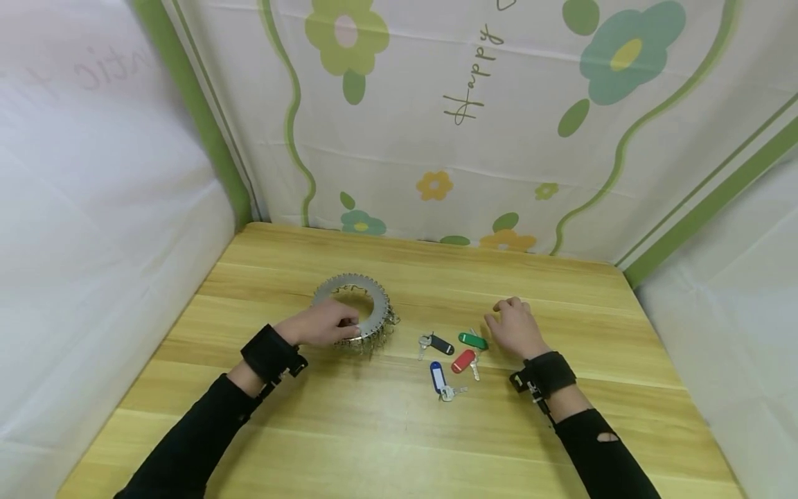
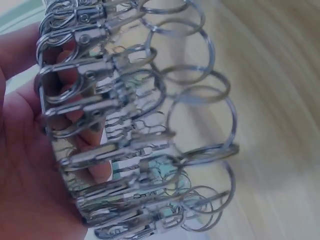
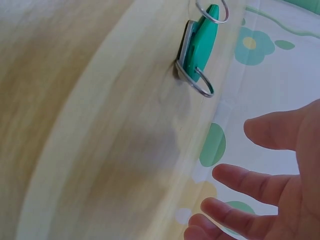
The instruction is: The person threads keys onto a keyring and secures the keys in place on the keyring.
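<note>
The metal key-clip ring (image 1: 379,307) was gripped by the left hand (image 1: 321,324), the green key tag (image 1: 472,340) flanked on its right by the empty, loose-fingered right hand (image 1: 516,329).

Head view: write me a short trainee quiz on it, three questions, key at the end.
1. Which key tag lies nearest the right grip? A) blue tag; B) green tag; C) black tag.
2. True or false: the left grip is clear of the metal ring.
3. How many key tags lie on the table?

Key:
1. B.
2. False: the left grip holds the ring's rim.
3. Four: the green tag, black tag, red tag and blue tag.
</note>
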The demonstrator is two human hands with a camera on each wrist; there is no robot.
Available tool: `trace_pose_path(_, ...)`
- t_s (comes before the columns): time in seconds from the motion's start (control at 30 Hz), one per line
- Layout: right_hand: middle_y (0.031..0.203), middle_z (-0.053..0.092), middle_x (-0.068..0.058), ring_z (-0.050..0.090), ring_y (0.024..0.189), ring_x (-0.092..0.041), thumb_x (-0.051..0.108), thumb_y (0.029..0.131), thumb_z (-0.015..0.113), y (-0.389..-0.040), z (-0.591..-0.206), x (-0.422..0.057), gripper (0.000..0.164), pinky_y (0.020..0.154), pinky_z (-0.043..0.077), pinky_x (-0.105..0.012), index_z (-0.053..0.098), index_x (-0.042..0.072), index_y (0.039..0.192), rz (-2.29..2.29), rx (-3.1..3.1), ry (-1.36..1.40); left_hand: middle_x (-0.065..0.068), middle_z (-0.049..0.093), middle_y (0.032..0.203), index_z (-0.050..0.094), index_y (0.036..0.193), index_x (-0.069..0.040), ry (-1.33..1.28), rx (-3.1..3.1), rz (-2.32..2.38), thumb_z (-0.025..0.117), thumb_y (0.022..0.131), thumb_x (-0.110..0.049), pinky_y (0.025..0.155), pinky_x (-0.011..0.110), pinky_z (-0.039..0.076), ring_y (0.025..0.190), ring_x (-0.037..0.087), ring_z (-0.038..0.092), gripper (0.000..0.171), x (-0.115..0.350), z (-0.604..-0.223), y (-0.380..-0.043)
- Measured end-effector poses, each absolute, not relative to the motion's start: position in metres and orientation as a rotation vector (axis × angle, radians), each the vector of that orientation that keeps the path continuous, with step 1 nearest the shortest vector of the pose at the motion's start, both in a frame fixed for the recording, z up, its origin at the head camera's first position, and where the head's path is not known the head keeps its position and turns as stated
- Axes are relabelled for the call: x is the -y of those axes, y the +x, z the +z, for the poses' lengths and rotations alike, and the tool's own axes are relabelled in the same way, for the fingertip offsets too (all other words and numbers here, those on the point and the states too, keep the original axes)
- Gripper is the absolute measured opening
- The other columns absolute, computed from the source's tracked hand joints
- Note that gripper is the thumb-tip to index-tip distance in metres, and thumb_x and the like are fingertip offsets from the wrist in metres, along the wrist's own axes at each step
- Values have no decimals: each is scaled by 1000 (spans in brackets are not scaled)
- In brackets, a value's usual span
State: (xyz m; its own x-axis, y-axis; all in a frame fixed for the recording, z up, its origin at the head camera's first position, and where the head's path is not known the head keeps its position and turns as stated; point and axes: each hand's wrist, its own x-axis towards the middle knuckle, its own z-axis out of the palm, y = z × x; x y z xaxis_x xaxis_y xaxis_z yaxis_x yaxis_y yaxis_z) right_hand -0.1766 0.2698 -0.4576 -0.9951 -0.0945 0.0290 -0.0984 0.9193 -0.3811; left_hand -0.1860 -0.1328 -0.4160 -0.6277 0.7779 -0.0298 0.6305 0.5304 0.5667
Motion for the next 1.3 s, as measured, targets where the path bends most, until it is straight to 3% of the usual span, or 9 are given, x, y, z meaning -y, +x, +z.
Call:
trace_pose_path(0.5,120,48,-31,44,108,-44,25,95,54,-177,-462,-270,37,86,39,-54,59,-8,111,608,3061,150,-7,41,69,50,81,-15,1157,-2537,870,53,98,-21,61,25,35,59,7,39,19,134,-401,-188)
trace_pose_path(0.8,120,49,-30,44,107,-43,25,95,54,-176,-461,-266,37,85,41,-53,59,-8,112,629,3078,132,-7,29,62,42,70,-14,1174,-2736,717,58,96,-22,59,25,27,53,7,28,31,132,-401,-183)
trace_pose_path(1.3,120,47,-30,43,107,-43,25,95,53,-179,-463,-259,38,86,40,-53,59,-8,112,652,3097,152,-6,31,62,44,72,-14,1077,-2728,729,58,96,-22,57,24,28,53,7,30,29,138,-405,-182)
